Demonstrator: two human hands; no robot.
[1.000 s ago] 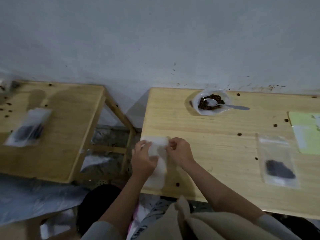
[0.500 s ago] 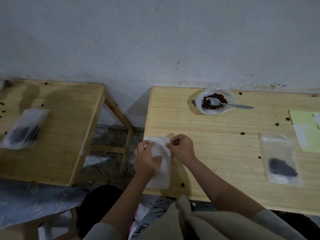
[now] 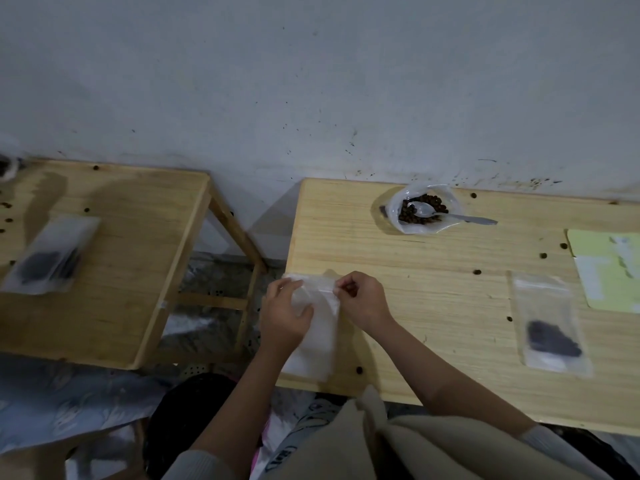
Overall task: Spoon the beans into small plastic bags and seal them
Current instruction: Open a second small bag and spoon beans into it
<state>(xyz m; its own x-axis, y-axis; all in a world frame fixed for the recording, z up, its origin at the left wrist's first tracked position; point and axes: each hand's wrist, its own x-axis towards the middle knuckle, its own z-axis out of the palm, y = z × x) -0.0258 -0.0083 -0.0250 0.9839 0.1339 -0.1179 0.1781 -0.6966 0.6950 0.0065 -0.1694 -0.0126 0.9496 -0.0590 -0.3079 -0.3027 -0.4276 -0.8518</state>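
An empty small plastic bag lies at the near left corner of the right table. My left hand grips its upper left part, and my right hand pinches its top edge on the right. A clear bag of dark beans stands open at the back of the table, with a metal spoon resting in it, handle pointing right. One filled small bag lies flat on the right. Another filled bag lies on the left table.
Loose beans are scattered over both tabletops. A pale green sheet lies at the right edge. A gap with a floor of debris separates the two tables. A grey wall stands directly behind them. Crumpled plastic lies on the floor at lower left.
Both hands have stayed on the empty bag at the table's corner, shifting slightly along its top edge. The view has drifted a little; nothing else moved.
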